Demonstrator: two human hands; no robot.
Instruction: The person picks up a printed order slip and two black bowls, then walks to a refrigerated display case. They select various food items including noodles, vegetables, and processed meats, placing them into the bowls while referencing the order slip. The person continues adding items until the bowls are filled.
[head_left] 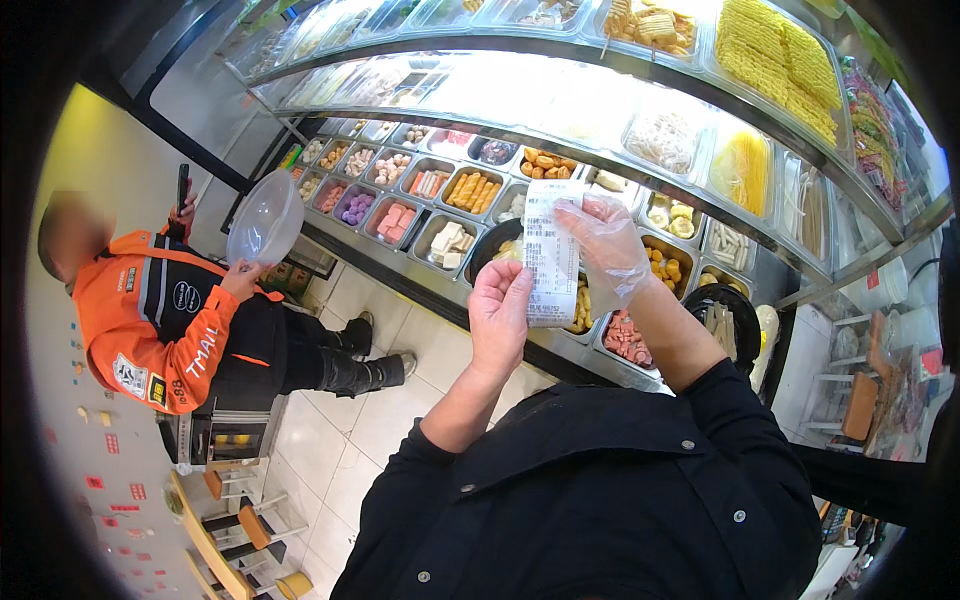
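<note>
White paper receipt (549, 255) hangs above the steel food-tray tabletop (440, 215); I see my bare left hand (498, 318) pinching its lower edge, my plastic-gloved right hand (610, 250) raised, fingers gripping its top.
</note>
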